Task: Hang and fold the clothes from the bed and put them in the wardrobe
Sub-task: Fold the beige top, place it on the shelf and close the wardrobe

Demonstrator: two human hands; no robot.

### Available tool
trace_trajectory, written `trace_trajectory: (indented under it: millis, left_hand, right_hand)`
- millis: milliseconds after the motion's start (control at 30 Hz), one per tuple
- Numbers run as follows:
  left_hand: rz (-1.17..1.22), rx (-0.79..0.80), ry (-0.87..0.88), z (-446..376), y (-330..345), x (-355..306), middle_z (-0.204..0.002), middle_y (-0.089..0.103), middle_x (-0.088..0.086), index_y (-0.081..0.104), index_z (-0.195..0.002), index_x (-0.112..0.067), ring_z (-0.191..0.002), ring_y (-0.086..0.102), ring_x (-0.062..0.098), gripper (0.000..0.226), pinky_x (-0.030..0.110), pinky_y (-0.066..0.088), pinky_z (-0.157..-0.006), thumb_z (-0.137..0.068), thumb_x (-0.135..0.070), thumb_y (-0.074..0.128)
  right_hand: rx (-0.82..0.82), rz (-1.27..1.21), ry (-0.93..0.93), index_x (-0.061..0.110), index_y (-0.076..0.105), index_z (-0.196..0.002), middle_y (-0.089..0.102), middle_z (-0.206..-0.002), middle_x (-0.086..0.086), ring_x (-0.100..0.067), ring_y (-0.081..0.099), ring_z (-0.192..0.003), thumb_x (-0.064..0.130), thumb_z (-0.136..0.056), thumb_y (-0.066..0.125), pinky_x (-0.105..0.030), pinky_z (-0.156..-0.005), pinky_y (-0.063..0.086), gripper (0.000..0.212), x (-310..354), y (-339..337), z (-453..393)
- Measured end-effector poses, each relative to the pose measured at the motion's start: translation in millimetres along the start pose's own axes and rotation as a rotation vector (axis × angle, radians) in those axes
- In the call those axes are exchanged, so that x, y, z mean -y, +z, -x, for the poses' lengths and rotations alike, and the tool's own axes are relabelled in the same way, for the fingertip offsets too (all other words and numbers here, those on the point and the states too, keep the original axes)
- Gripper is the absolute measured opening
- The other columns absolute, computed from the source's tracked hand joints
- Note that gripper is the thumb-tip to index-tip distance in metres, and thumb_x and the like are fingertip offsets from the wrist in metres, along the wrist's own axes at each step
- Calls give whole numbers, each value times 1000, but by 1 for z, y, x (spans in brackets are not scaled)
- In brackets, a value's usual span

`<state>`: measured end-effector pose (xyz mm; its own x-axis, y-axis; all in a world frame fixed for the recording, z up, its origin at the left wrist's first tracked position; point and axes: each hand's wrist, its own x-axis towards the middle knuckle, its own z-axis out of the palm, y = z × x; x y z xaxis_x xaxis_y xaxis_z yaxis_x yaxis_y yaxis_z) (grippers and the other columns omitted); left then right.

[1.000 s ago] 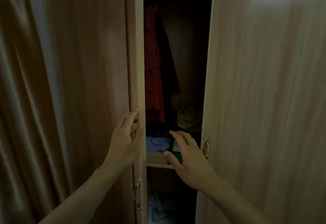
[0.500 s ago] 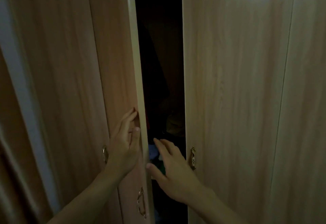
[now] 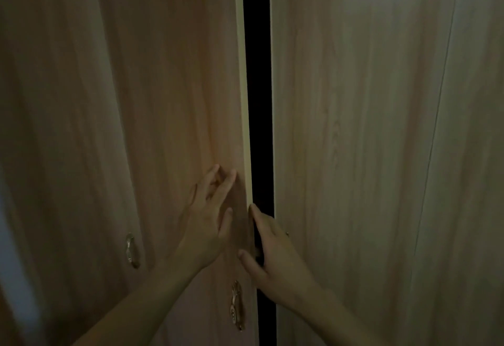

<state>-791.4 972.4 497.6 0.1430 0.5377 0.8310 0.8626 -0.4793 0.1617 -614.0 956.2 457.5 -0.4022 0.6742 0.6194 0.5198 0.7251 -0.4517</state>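
- The left hand (image 3: 206, 225) is lying flat on the face of the left door (image 3: 163, 127) at lower centre of the frame, its fingers (image 3: 226, 185) straight and spread, gripping nothing, tips just beside the door's pale edge.
- The right hand (image 3: 275, 258) is reaching to the dark gap (image 3: 256, 73) just right of it; its fingers are loosely extended, the forefinger touching the left door's edge and the thumb lying on that door's face, holding nothing.
- Compared with half a second ago, the gap is narrowing to a thin black strip, and the clothes inside the wardrobe are no longer showing.
- The right door (image 3: 354, 127) is standing closed along the gap's right side.
- A brass handle (image 3: 236, 304) is hanging below the hands near the left door's edge; another handle (image 3: 131, 250) is sitting further left.
- Open room for the hands is remaining only in front of the doors.
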Motion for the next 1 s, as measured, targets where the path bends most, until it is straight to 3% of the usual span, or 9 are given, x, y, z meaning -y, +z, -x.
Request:
trace_trajectory:
  millis: [67, 133, 233, 300, 433, 533, 700, 833, 1000]
  left_hand:
    - [-21, -12, 32, -5, 8, 7, -159, 25, 5, 34, -152, -26, -133, 40, 22, 73, 28, 34, -108, -88, -11, 66]
    - [-45, -30, 63, -10, 16, 14, -157, 29, 10, 37, -151, -24, -131, 43, 29, 74, 38, 40, -107, -85, -11, 68]
    - [-74, -31, 116, -17, 30, 26, -156, 31, 14, 37, -151, -22, -135, 41, 34, 72, 47, 38, -109, -86, -21, 68]
    - [-63, -20, 146, -21, 39, 34, -158, 29, 14, 36, -152, -22, -139, 37, 34, 71, 49, 35, -111, -88, -33, 64]
    - [-66, -33, 181, -25, 57, 45, -160, 24, 11, 32, -153, -25, -141, 33, 34, 78, 49, 34, -112, -85, -46, 64]
    - [-88, -46, 168, -30, 67, 46, -161, 22, 9, 30, -154, -27, -141, 32, 34, 84, 49, 36, -111, -83, -46, 68]
    - [-156, -31, 160, -40, 82, 49, -162, 21, 10, 28, -155, -28, -141, 32, 34, 84, 48, 36, -112, -83, -48, 68]
    - [-204, -26, 141, -49, 92, 46, -160, 24, 14, 29, -155, -25, -140, 33, 37, 82, 51, 38, -110, -84, -50, 63]
    - [-259, -37, 127, -60, 107, 46, -159, 27, 16, 31, -154, -23, -138, 35, 38, 86, 53, 38, -108, -81, -46, 71]
  right_hand:
    - [12, 64, 12, 29, -3, -155, 20, -158, 11, 0, 22, -141, 46, -94, 49, -16, -113, 22, 82, -7, -2, -4]
    - [5, 111, 25, 28, 1, -156, 21, -157, 12, -1, 23, -142, 48, -94, 50, -18, -114, 24, 81, -13, -2, -10]
    - [-30, 180, 39, 28, 9, -155, 23, -156, 13, -1, 30, -138, 49, -93, 50, -14, -113, 24, 78, -22, -4, -18]
    - [-39, 223, 53, 26, 13, -155, 25, -154, 12, -4, 39, -132, 48, -93, 51, -8, -108, 24, 76, -27, -7, -22]
    - [-40, 277, 50, 25, 19, -154, 30, -151, 11, -1, 38, -132, 43, -94, 55, -7, -107, 25, 73, -37, -14, -29]
    - [-23, 305, 59, 29, 20, -153, 29, -150, 13, -3, 47, -123, 42, -94, 57, -15, -104, 37, 71, -45, -20, -34]
    - [-53, 367, 46, 20, 30, -152, 33, -152, 5, -7, 36, -137, 46, -95, 54, -22, -111, 34, 66, -61, -26, -49]
    - [-33, 386, 66, 30, 25, -153, 24, -156, 6, -8, 32, -140, 56, -95, 46, -20, -110, 31, 66, -76, -31, -58]
    - [-16, 389, 64, 35, 24, -151, 18, -158, 4, -12, 29, -142, 58, -95, 46, -28, -112, 35, 65, -94, -35, -71]
